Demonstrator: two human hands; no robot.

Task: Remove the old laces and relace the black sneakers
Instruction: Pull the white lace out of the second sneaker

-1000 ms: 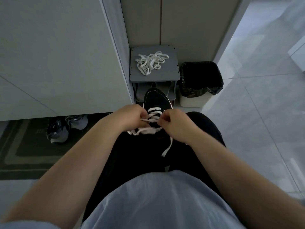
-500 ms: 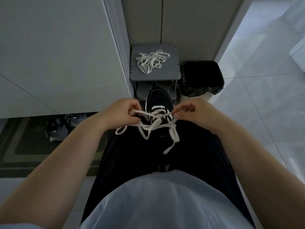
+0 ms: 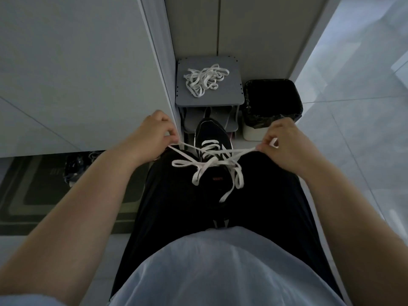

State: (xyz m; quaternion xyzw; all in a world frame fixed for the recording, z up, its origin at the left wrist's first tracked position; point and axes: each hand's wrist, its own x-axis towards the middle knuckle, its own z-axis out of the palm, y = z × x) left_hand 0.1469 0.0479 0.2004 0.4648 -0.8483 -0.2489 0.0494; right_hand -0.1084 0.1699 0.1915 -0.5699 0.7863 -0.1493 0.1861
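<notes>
Your left hand (image 3: 152, 133) and right hand (image 3: 284, 140), each pinching the white lace (image 3: 205, 166), drew apart, cinching the black sneaker (image 3: 212, 133) bow tight.

Black sneaker (image 3: 210, 134): matt cloth-like upper. White lace (image 3: 206, 165): flat woven cloth. Grey stool (image 3: 234, 91): matt, smooth top. Bin liner (image 3: 273, 100): glossy black plastic, crinkled. Floor tiles (image 3: 353, 129): smooth, glossy.

A small grey shelf unit (image 3: 231, 93) stands against the wall. Just beside it, a bin lined with a black bag (image 3: 265, 122) sits on the pale tiled floor (image 3: 353, 140). A dark mat (image 3: 33, 191) lies at the left.
</notes>
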